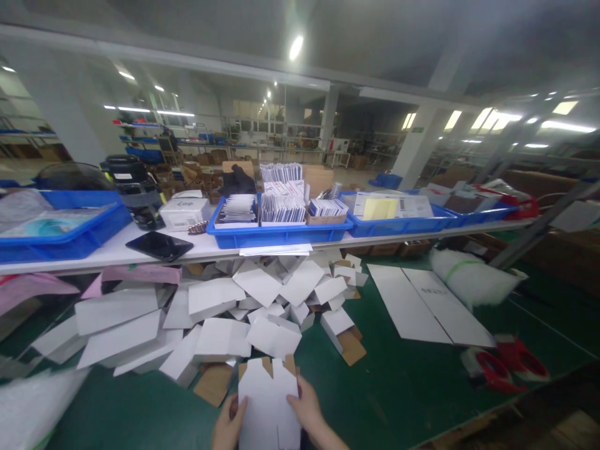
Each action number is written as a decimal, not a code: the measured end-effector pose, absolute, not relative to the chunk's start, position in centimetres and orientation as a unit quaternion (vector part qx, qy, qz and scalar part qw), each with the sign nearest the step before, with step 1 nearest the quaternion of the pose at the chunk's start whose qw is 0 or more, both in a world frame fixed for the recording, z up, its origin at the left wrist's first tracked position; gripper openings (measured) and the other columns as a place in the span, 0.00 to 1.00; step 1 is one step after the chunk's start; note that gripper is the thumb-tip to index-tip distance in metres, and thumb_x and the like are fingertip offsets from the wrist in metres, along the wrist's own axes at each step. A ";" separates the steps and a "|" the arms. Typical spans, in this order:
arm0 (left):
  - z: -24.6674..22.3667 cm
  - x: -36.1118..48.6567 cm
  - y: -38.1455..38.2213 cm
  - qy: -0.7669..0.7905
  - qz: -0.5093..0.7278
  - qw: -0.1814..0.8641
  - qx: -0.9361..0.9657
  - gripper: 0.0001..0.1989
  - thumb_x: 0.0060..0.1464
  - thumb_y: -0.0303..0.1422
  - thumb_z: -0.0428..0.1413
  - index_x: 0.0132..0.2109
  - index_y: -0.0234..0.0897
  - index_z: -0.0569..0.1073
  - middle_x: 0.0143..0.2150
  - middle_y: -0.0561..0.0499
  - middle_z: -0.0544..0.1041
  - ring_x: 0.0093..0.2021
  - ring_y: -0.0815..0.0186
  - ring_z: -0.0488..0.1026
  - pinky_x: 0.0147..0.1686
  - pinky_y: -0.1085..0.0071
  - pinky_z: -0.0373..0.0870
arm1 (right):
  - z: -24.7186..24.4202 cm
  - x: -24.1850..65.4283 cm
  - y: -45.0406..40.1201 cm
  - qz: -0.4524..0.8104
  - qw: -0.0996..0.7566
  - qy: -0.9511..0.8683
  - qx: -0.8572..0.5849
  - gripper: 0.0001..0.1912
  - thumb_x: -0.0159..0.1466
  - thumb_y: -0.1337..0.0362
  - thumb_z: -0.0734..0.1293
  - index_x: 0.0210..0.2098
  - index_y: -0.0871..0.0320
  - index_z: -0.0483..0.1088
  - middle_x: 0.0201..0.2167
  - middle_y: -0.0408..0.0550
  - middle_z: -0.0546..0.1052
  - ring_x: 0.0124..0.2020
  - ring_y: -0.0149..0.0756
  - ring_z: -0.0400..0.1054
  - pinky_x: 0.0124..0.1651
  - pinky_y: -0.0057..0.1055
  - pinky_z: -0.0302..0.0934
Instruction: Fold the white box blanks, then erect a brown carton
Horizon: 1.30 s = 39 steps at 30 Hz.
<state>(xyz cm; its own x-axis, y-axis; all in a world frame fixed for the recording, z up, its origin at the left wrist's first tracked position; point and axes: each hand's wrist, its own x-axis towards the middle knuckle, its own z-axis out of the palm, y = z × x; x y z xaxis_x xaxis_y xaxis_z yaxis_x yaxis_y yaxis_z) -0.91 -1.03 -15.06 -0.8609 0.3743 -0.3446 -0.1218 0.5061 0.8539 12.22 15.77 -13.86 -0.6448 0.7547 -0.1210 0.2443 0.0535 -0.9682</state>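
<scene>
A white cardboard box [269, 400] with brown inner flaps is held upright, close to me at the bottom middle. My left hand [229, 420] grips its left edge, thumb on the white face. On the right edge, my right hand [307, 406] is closed the same way, its thumb lying across the front. Slits and flaps show at the box's top and bottom ends. Just beyond my hands lies a heap of small white boxes [222, 337], several with brown flaps standing open. One such box [338, 325] lies at the heap's right side.
Blue trays [281, 236] of paper packets stand on a white shelf [105, 247] behind the heap. A black phone [159, 245] lies there too. On the green table [375, 387] are a flat white carton [431, 306], red tape dispensers [504, 369] and a wrapped white bundle [473, 275].
</scene>
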 end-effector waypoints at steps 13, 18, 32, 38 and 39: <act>2.6 2.1 1.1 0.725 0.616 0.277 0.134 0.31 0.39 0.55 0.62 0.46 0.39 0.78 0.57 0.44 0.77 0.61 0.46 0.68 0.57 0.59 0.70 | -2.2 8.3 17.4 0.528 0.329 -0.695 -0.360 0.40 0.57 0.51 0.70 0.64 0.61 0.59 0.65 0.60 0.65 0.66 0.49 0.59 0.68 0.48 0.53; 3.8 4.0 2.1 0.731 0.650 0.191 0.083 0.28 0.48 0.58 0.55 0.43 0.39 0.75 0.49 0.46 0.79 0.52 0.52 0.73 0.52 0.65 0.70 | 0.3 9.1 17.1 0.530 0.309 -0.723 -0.317 0.32 0.60 0.50 0.65 0.58 0.63 0.67 0.59 0.61 0.73 0.61 0.49 0.65 0.64 0.44 0.58; 1.0 3.1 -0.3 0.754 0.639 0.150 0.038 0.29 0.39 0.62 0.58 0.33 0.40 0.79 0.41 0.45 0.82 0.50 0.49 0.74 0.50 0.61 0.72 | 0.9 11.8 13.7 0.707 0.214 -0.597 -0.312 0.26 0.57 0.39 0.66 0.38 0.56 0.71 0.31 0.46 0.76 0.32 0.37 0.70 0.36 0.31 0.62; 0.1 2.3 -0.8 0.740 0.634 0.220 0.030 0.32 0.34 0.63 0.61 0.33 0.38 0.76 0.35 0.45 0.80 0.42 0.52 0.77 0.43 0.63 0.76 | -0.4 13.5 12.9 0.550 0.207 -0.793 -0.160 0.18 0.62 0.51 0.65 0.25 0.56 0.76 0.29 0.49 0.78 0.33 0.40 0.72 0.39 0.32 0.65; 0.3 2.3 -0.6 0.730 0.648 0.216 0.027 0.32 0.34 0.62 0.62 0.33 0.38 0.74 0.34 0.47 0.79 0.39 0.54 0.77 0.41 0.64 0.76 | -0.8 13.7 12.9 0.533 0.208 -0.806 -0.152 0.15 0.62 0.53 0.66 0.27 0.56 0.77 0.30 0.49 0.79 0.33 0.40 0.73 0.39 0.32 0.66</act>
<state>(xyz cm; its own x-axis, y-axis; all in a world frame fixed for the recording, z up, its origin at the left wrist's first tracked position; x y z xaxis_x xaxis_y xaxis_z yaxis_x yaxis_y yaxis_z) 2.26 -0.65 0.33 -0.9051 0.3190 -0.2813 -0.2411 0.1600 0.9572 13.74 12.92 -0.76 -0.8669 0.4673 0.1735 0.0233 0.3858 -0.9223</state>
